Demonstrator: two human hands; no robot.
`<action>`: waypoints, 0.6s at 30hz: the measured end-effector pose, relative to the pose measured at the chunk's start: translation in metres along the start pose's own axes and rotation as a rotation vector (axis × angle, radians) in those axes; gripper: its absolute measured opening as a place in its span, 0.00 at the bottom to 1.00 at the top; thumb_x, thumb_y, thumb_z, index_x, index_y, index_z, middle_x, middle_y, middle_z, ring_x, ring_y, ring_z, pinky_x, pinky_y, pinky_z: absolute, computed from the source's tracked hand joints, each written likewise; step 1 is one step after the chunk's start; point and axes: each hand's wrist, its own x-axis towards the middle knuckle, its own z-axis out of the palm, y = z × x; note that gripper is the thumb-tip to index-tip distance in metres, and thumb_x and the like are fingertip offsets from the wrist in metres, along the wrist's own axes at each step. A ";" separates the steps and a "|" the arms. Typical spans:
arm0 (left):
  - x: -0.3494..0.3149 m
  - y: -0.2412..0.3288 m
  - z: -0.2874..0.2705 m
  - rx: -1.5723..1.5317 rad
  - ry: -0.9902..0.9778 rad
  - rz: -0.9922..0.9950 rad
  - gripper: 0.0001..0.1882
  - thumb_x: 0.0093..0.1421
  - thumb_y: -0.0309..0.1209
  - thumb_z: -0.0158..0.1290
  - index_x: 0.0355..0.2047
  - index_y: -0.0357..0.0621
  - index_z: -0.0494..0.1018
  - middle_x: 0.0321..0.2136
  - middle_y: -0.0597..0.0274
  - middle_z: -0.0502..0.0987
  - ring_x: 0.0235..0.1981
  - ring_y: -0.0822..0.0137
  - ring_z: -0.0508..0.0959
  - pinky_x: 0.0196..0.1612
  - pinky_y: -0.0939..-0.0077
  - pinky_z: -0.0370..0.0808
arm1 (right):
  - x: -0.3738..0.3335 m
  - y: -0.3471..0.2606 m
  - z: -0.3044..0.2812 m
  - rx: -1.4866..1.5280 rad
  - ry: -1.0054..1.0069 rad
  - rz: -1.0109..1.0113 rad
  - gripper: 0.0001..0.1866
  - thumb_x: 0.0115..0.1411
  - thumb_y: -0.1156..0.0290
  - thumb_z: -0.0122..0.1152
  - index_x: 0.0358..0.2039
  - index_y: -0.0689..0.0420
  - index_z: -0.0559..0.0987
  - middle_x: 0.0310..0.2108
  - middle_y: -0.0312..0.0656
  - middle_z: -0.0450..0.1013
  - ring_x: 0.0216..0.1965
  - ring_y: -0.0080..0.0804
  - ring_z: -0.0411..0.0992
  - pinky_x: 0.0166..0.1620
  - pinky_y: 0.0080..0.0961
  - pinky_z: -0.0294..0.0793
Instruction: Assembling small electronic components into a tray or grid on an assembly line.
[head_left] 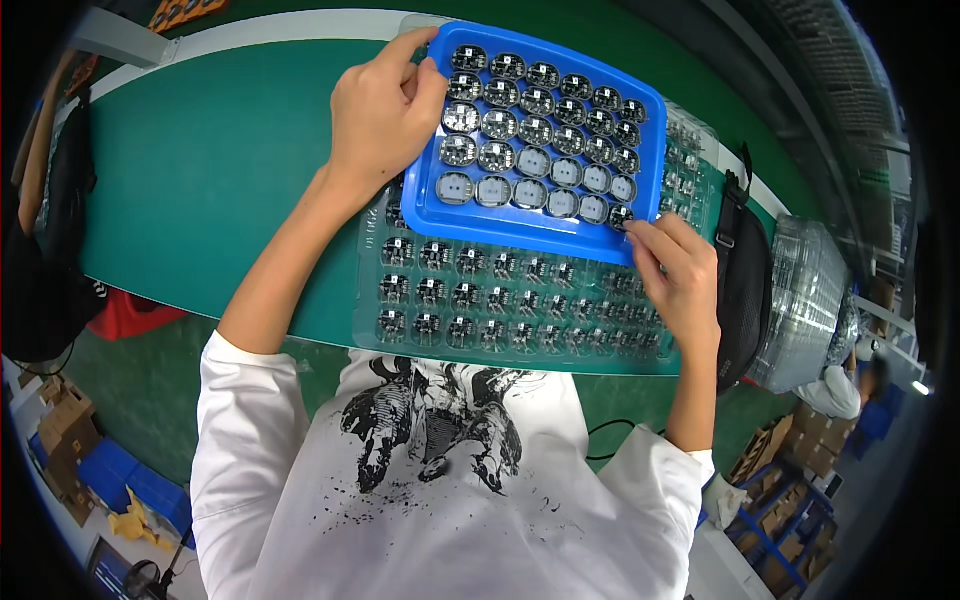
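A shallow blue tray (535, 238) holds rows of small rounded pieces. Most of them show dark circuit boards (537, 102) on top, while several in the two nearest rows are pale white cases (562, 203). My left hand (385, 115) is closed on the tray's left rim near its far corner. At the near right corner, my right hand (682, 268) pinches with thumb and index fingertip at a dark circuit board (620, 217) in the last place of the nearest row. Beneath the blue tray lies a clear plastic tray (368, 300) with rows of small circuit boards.
The green tabletop (210, 180) has a pale curved edge. A black bag (745, 285) hangs at the right side beside stacked clear plastic trays (805, 300). Cardboard boxes (68, 425) and blue bins (125, 475) sit lower left; another person's arm (40, 150) shows far left.
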 end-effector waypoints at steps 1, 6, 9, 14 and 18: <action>0.000 0.000 0.001 -0.002 -0.002 0.000 0.15 0.56 0.29 0.50 0.42 0.35 0.76 0.09 0.58 0.69 0.10 0.64 0.70 0.19 0.69 0.66 | -0.001 0.000 0.000 0.007 0.006 -0.005 0.09 0.50 0.86 0.62 0.33 0.65 0.80 0.22 0.42 0.68 0.20 0.31 0.67 0.22 0.25 0.65; 0.000 -0.002 0.002 -0.006 0.011 0.014 0.15 0.56 0.29 0.49 0.42 0.36 0.77 0.10 0.58 0.70 0.10 0.64 0.70 0.19 0.69 0.67 | 0.000 0.001 -0.001 -0.009 -0.001 0.009 0.09 0.50 0.86 0.62 0.33 0.65 0.80 0.22 0.43 0.68 0.19 0.31 0.67 0.22 0.25 0.65; 0.000 -0.001 0.002 -0.007 0.018 0.028 0.15 0.56 0.28 0.49 0.42 0.36 0.77 0.10 0.57 0.70 0.10 0.64 0.71 0.19 0.69 0.67 | 0.000 0.001 0.001 -0.008 0.005 0.016 0.08 0.50 0.86 0.62 0.33 0.65 0.80 0.22 0.43 0.69 0.19 0.31 0.67 0.22 0.25 0.65; 0.000 -0.003 0.002 -0.005 0.010 0.041 0.15 0.58 0.27 0.49 0.44 0.35 0.76 0.10 0.61 0.68 0.12 0.72 0.67 0.18 0.74 0.63 | -0.001 0.001 0.002 -0.003 0.003 0.027 0.07 0.51 0.85 0.62 0.32 0.65 0.79 0.22 0.43 0.69 0.19 0.31 0.67 0.22 0.24 0.65; -0.001 -0.005 0.002 -0.001 0.007 0.057 0.15 0.60 0.25 0.49 0.47 0.34 0.75 0.10 0.64 0.66 0.13 0.80 0.62 0.18 0.79 0.60 | 0.000 0.000 0.005 -0.005 0.006 0.026 0.07 0.51 0.85 0.62 0.32 0.65 0.80 0.21 0.42 0.69 0.18 0.30 0.67 0.21 0.24 0.64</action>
